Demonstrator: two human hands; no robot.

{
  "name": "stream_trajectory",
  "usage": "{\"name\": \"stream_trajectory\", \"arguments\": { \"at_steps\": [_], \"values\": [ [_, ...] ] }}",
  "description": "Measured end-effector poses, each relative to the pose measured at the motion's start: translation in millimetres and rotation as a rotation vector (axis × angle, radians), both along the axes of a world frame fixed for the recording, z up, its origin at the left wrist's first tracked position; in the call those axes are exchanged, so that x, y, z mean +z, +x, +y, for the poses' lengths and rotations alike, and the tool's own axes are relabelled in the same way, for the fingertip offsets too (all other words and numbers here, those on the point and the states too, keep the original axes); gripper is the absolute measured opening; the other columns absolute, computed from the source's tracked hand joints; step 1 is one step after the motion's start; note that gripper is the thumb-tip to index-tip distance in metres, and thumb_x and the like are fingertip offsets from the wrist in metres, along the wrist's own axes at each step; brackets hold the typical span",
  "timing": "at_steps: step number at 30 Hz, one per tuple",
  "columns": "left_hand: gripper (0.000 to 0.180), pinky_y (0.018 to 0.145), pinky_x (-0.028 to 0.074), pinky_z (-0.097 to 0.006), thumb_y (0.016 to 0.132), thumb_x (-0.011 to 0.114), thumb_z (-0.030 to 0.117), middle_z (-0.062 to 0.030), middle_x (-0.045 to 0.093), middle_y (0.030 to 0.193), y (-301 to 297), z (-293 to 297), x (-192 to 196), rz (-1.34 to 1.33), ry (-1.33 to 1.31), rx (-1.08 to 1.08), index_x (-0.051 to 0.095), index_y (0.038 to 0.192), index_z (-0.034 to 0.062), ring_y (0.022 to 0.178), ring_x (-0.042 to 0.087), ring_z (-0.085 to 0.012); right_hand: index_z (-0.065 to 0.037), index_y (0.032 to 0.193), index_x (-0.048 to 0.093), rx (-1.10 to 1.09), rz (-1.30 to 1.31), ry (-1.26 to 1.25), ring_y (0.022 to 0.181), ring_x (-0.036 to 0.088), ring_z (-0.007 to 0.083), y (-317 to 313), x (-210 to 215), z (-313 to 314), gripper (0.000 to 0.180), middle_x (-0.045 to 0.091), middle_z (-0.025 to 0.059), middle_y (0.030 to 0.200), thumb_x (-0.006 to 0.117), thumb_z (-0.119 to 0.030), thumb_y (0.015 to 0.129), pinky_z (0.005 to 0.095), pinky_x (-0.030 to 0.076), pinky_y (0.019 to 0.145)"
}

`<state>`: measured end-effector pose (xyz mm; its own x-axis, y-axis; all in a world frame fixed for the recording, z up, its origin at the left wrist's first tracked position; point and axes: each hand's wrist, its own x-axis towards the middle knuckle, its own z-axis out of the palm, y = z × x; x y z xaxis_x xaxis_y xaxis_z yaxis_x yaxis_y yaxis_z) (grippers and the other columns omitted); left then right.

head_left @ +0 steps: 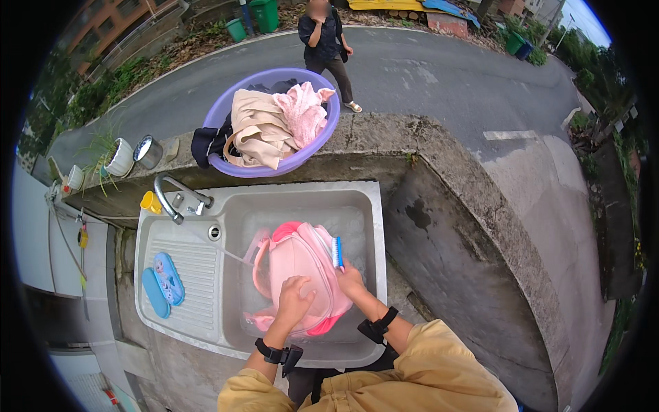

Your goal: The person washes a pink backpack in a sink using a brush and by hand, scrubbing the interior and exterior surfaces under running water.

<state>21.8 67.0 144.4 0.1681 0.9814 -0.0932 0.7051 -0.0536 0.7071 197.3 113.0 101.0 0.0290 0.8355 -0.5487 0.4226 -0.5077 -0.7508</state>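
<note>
A pink backpack (pixel 292 257) lies in the basin of a grey sink (pixel 377 237), with some water around it. My right hand (pixel 351 281) is closed on the handle of a blue scrub brush (pixel 337 253) with white bristles. This brush is held at the right side of the backpack, close to its surface. On the lower middle of the backpack rests my left hand (pixel 295 301), holding nothing, its thumb and fingers apart. From the curved faucet (pixel 167 199), a thin stream of water runs into the basin beside the backpack's straps.
A purple tub (pixel 322 141) heaped with clothes stands on the concrete ledge (pixel 384 134) behind the sink. On the ribbed drainboard (pixel 195 264) lie two blue cases (pixel 168 278). A yellow cup (pixel 150 202) sits beside the faucet. Beyond the ledge, a person (pixel 326 41) is on the road.
</note>
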Motion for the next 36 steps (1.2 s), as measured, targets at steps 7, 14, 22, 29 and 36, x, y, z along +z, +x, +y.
{"name": "stream_trajectory", "arguments": {
  "at_steps": [7,14,22,29,36],
  "values": [
    [0.109,0.102,0.013,-0.056,0.057,0.071,0.056,-0.0286,0.004,0.14,-19,-6,-38,0.428,-0.391,-0.073,0.012,0.14,0.0165,0.13,0.008,-0.0445,-0.027,0.138,0.015,0.239,-0.417,-0.092,0.123,0.028,0.0397,-23,-12,1,0.063,0.02,0.0116,0.14,0.048,-0.02,0.085,0.0579,0.031,0.092],
    [0.108,0.099,0.009,-0.063,0.057,0.068,0.059,-0.023,0.002,0.143,8,11,-68,0.411,-0.576,-0.151,0.01,0.14,0.0224,0.129,0.001,-0.0473,-0.027,0.139,0.006,0.131,-0.456,-0.373,0.123,0.03,0.0387,-19,-52,3,0.068,0.019,0.0103,0.14,0.046,-0.016,0.085,0.0615,0.033,0.089],
    [0.1,0.096,0.012,-0.066,0.061,0.06,0.066,-0.0094,-0.003,0.146,40,23,-83,0.541,-0.812,-0.227,0.008,0.139,0.0321,0.127,0.002,-0.0508,-0.024,0.139,0.006,0.062,-0.612,-0.463,0.121,0.029,0.0406,-12,-93,-13,0.071,0.023,0.0194,0.136,0.049,-0.018,0.083,0.0651,0.034,0.084],
    [0.1,0.097,0.01,-0.066,0.061,0.06,0.066,-0.0093,-0.003,0.146,32,23,-111,0.599,-0.795,-0.233,0.008,0.139,0.0314,0.129,0.002,-0.0467,-0.015,0.137,0.014,0.125,-0.682,-0.382,0.113,0.036,0.0394,-20,-93,-13,0.071,0.027,0.0217,0.131,0.053,-0.019,0.079,0.0633,0.037,0.08],
    [0.101,0.104,0.016,-0.051,0.059,0.063,0.063,-0.0179,0.021,0.141,21,29,-127,0.373,-0.795,-0.241,0.022,0.138,0.0146,0.131,0.017,-0.0342,-0.015,0.137,0.017,0.183,-0.72,-0.27,0.103,0.041,0.04,-16,-111,-21,0.067,0.04,0.0228,0.114,0.051,-0.018,0.079,0.0545,0.04,0.081]
  ]
}}
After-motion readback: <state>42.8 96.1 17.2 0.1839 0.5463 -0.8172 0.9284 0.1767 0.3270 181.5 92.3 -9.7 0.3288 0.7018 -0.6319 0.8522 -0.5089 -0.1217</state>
